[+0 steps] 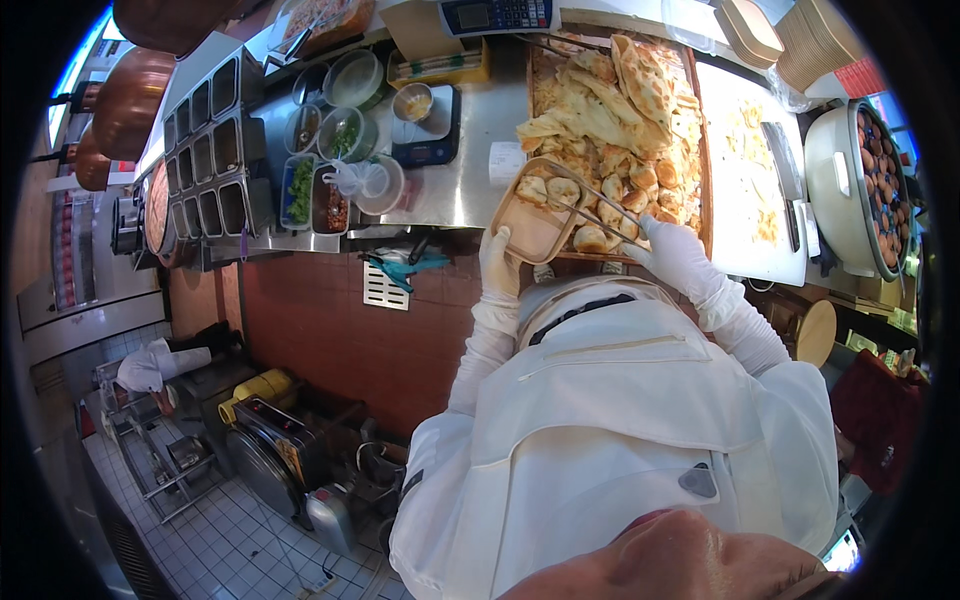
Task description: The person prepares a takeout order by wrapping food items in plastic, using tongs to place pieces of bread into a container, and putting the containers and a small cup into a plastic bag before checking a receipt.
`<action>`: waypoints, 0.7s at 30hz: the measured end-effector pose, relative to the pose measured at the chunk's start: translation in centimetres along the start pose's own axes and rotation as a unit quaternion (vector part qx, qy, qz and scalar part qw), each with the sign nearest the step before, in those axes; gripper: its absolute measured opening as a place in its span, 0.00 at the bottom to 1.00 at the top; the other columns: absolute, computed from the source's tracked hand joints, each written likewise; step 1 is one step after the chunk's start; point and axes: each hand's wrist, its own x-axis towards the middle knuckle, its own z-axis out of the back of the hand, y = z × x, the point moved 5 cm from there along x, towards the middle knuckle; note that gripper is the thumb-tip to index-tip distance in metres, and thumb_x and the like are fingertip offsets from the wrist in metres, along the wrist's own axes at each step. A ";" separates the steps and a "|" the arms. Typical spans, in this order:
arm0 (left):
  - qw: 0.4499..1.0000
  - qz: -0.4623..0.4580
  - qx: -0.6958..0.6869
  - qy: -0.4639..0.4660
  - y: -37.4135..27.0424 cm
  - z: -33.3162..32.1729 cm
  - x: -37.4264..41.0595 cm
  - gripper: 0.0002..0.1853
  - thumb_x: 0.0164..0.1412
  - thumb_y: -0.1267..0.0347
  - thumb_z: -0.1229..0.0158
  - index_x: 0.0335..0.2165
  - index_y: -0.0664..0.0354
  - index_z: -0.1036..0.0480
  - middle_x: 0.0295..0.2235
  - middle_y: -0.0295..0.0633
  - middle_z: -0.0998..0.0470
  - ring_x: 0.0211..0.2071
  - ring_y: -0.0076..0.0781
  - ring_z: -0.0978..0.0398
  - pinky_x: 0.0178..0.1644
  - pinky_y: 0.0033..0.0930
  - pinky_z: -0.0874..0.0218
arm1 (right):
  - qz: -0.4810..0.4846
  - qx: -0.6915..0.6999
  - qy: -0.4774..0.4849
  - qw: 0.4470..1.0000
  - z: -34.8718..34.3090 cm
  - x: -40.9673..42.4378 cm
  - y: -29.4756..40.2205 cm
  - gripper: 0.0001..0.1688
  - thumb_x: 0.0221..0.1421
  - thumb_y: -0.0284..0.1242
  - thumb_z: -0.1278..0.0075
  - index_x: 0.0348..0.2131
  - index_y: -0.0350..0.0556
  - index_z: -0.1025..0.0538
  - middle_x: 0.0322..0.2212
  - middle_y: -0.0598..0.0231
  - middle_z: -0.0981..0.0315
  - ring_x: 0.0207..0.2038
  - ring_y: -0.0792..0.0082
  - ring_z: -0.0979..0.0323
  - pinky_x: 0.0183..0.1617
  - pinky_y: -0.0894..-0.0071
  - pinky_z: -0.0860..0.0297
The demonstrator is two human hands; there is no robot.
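Note:
My left hand [500, 262], in a white glove, holds a brown takeaway container [532, 230] at its near left edge. Two browned filled buns [532, 190] lie in the far part of the container. In my right hand [671, 255], also gloved, are long metal tongs [600, 199]; their far ends reach over the container by the right-hand bun, and whether they grip it I cannot tell. Just beyond and to the right, a wooden-rimmed tray [703, 150] holds many more browned buns, with folded flatbreads [615, 105] piled on top. Part of the container overlaps the tray's near left corner.
Right of the tray lie a white cutting board [739, 255] with crumbs and a large knife [784, 169], then a round cooker of eggs [825, 180]. Kitchen scales [442, 142], tubs of chopped greens [298, 191] and metal bins [225, 142] stand left. A co-worker [157, 367] bends down at lower left.

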 end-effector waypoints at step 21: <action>0.993 0.003 0.119 -0.015 -0.6 -1.2 -0.4 0.18 0.62 0.70 0.51 0.49 0.68 0.35 0.45 0.43 0.29 0.44 0.29 0.29 0.47 0.28 0.35 | -0.015 0.041 0.011 0.999 -1.4 -0.1 -1.1 0.24 0.53 0.42 0.48 0.31 0.35 0.29 0.21 0.43 0.29 0.27 0.45 0.28 0.32 0.52 0.33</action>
